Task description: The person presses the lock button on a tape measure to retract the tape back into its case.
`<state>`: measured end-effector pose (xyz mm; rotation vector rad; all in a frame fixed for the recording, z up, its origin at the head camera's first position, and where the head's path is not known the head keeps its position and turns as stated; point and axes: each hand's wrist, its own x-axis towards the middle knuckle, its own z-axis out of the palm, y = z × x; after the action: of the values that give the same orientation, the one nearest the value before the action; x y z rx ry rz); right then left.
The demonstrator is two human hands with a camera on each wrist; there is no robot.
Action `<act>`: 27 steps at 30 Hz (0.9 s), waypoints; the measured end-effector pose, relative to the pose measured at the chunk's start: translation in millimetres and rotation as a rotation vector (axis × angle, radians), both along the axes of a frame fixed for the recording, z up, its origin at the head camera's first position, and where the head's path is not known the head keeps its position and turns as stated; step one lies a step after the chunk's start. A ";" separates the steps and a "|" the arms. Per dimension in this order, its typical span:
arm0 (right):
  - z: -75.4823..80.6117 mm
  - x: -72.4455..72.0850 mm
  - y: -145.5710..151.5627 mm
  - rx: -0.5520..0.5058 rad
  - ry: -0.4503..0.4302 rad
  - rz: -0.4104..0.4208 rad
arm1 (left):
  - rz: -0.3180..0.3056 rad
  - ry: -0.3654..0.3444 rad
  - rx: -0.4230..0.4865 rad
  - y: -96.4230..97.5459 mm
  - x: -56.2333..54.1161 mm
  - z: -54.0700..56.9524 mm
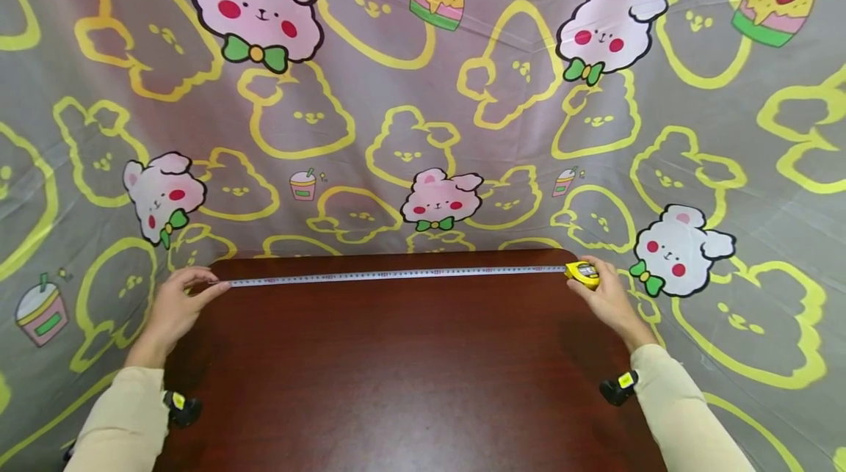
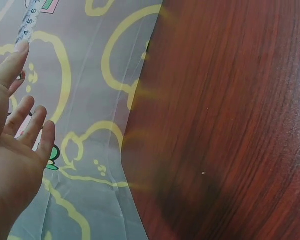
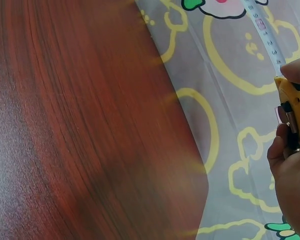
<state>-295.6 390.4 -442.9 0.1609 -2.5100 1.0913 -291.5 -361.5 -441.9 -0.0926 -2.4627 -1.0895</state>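
A yellow tape measure (image 1: 585, 274) has its white blade (image 1: 396, 274) drawn out straight across the far part of the table. My left hand (image 1: 177, 305) pinches the blade's free end between thumb and forefinger, near the table's far left corner. In the left wrist view the other fingers (image 2: 37, 117) are spread loosely, and the numbered blade (image 2: 28, 25) runs upward from the thumb tip. My right hand (image 1: 611, 302) grips the case near the far right corner. The right wrist view shows the case (image 3: 296, 107) in that hand, partly cut off by the frame edge.
The dark red-brown wooden table (image 1: 410, 369) has rounded far corners. A grey curtain (image 1: 370, 90) with yellow outlines and white rabbit heads hangs behind and around it. Small black cameras (image 1: 181, 409) sit on both wrists, beside cream sleeves.
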 end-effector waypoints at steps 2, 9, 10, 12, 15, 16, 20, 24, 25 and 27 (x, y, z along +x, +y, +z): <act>-0.3 -0.3 -2.2 -0.006 -0.011 0.003 | -0.003 0.006 -0.003 1.3 -0.1 -1.1; -2.9 -1.8 -5.0 -0.008 -0.021 0.004 | 0.000 -0.025 0.028 2.9 0.9 -4.2; -3.4 -1.8 -4.9 -0.006 -0.025 0.001 | 0.002 -0.025 0.029 3.2 1.0 -4.7; -4.1 -1.9 -5.1 -0.005 -0.030 0.001 | 0.016 -0.029 0.022 3.6 1.0 -5.7; -4.7 -1.4 -6.3 -0.002 -0.027 0.003 | 0.032 -0.024 0.009 3.6 0.6 -7.8; -5.0 -1.4 -6.9 -0.001 -0.025 0.005 | 0.034 -0.019 0.007 3.5 0.5 -8.4; -6.5 -1.9 -9.0 -0.009 -0.016 0.012 | 0.034 -0.003 0.008 4.2 -0.2 -9.6; -7.6 -3.4 -10.8 -0.013 -0.014 0.015 | 0.033 0.002 0.015 6.3 -0.2 -8.1; -7.6 -3.8 -11.2 -0.014 -0.015 0.016 | 0.034 0.001 0.018 6.9 0.0 -7.5; -7.4 -4.2 -12.0 -0.015 -0.017 0.016 | 0.036 0.002 0.022 7.9 0.1 -6.7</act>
<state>-299.8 378.5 -450.3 0.1687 -2.5191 1.1220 -291.4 -353.6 -448.6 -0.0427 -2.4407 -1.1007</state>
